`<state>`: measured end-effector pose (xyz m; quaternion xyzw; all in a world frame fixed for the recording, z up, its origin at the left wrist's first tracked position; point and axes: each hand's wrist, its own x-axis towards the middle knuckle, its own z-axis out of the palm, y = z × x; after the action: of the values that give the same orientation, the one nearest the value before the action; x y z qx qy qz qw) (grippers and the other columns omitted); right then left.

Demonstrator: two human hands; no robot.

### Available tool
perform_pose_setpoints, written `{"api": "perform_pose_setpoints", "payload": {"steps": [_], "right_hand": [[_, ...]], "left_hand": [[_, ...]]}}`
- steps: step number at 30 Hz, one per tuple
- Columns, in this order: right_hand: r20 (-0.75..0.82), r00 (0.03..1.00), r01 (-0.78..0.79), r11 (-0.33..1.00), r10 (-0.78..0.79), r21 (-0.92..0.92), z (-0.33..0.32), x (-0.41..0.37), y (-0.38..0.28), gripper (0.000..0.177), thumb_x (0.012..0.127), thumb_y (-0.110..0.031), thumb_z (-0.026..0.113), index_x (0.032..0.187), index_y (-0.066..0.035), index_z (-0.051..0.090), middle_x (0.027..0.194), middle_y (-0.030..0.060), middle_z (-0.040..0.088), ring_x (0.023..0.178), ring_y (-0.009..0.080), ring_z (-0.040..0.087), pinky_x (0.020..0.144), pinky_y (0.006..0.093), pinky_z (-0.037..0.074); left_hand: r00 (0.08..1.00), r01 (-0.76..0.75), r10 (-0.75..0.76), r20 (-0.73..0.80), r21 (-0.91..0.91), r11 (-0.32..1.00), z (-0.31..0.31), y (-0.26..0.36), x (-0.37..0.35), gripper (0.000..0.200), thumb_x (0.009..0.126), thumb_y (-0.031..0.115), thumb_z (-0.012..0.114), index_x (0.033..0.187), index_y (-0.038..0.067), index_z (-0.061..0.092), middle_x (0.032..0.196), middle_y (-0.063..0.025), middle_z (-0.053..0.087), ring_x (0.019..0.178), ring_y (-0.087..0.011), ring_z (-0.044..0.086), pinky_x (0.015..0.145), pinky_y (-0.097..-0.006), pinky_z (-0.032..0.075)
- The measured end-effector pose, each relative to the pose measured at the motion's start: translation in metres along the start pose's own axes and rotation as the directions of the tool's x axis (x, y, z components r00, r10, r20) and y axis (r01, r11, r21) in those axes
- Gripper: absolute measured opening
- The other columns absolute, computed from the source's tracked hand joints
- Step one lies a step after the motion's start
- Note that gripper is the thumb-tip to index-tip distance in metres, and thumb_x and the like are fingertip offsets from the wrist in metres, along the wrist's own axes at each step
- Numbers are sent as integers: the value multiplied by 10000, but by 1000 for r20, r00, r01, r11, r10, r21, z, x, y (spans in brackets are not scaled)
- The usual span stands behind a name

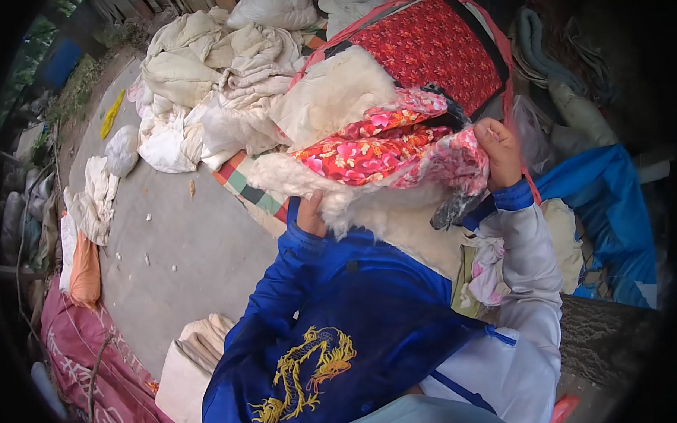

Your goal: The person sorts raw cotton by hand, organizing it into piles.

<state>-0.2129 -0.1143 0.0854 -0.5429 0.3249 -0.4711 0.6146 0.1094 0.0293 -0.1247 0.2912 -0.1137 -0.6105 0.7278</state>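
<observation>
In front of my body, I hold a loose bundle of red floral fabric (pixel 370 157) and cream cotton batting (pixel 398 211). My right hand (pixel 498 154) is closed on a gathered pink-red edge of the fabric, with a dark tattered strip (pixel 452 210) hanging beneath it. Lower and to the left, my left hand (pixel 311 214) grips the fluffy edge of the batting, its thumb on top and its other fingers mostly hidden. A thick cream batting slab (pixel 335 92) lies just beyond the floral fabric.
A large red floral bundle (pixel 426 47) bound with pink cloth stands at the back. White and cream batting (pixel 179 72) is heaped at the back left. A blue tarp (pixel 607 198) is at the right, a maroon sack (pixel 87 352) at the lower left, on grey ground (pixel 173 243).
</observation>
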Motion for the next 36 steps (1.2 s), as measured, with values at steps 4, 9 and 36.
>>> {"api": "perform_pose_setpoints", "payload": {"steps": [4,9,36], "right_hand": [[18,1000,-22,1000,21,13,0,10,-5,130,950,-176,619,985,-50,620,868,-17,639,782,50,585,717,212,473],[17,999,-45,964,51,-262,-27,11,2,116,918,-140,629,975,-39,627,883,12,659,792,103,616,729,255,493],[249,966,126,713,70,-690,83,-53,32,171,928,-185,602,878,-23,581,717,92,612,635,207,610,587,323,470]], "left_hand": [[974,224,-218,55,-185,957,42,-23,-1,436,896,220,690,1212,-42,544,1112,-165,635,1012,-216,632,856,-345,517],[970,232,-210,-124,198,952,42,-20,-7,358,877,205,710,1076,-80,625,978,-119,675,838,-205,665,766,-330,538],[994,87,-105,37,329,940,108,9,-52,279,893,90,649,1138,-39,619,1070,-96,664,972,-186,634,856,-329,510]]}}
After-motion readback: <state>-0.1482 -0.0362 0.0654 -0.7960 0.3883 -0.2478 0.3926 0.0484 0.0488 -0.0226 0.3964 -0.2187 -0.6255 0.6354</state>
